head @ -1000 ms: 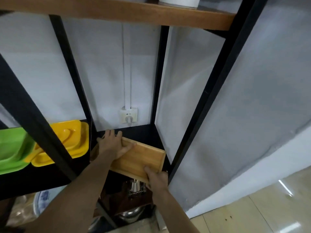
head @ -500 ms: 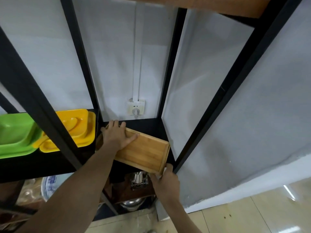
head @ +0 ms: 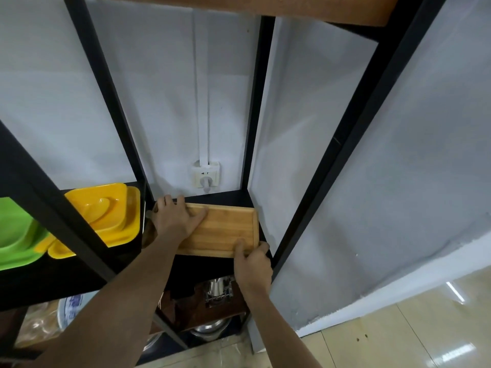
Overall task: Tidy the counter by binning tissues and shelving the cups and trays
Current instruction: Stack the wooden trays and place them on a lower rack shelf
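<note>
A rectangular bamboo tray (head: 225, 231) lies flat on the black shelf board (head: 220, 197) in the right-hand bay of a black metal rack. My left hand (head: 176, 219) rests palm down on the tray's left end, fingers spread over its far edge. My right hand (head: 252, 264) grips the tray's near right corner, thumb on top of the rim. The tray's left part is hidden under my left hand. No cups or tissues are in view.
A yellow plastic dish (head: 106, 213) and a green one (head: 16, 235) sit in the bay to the left, behind a black post (head: 61, 224). A wall socket with a plug (head: 206, 176) is behind the shelf. Metal pots (head: 218, 290) stand on lower shelves. Tiled floor (head: 398, 335) lies to the right.
The tray has turned from skewed to square with the shelf and slid further in. My right hand moved up to grip its near right corner.
</note>
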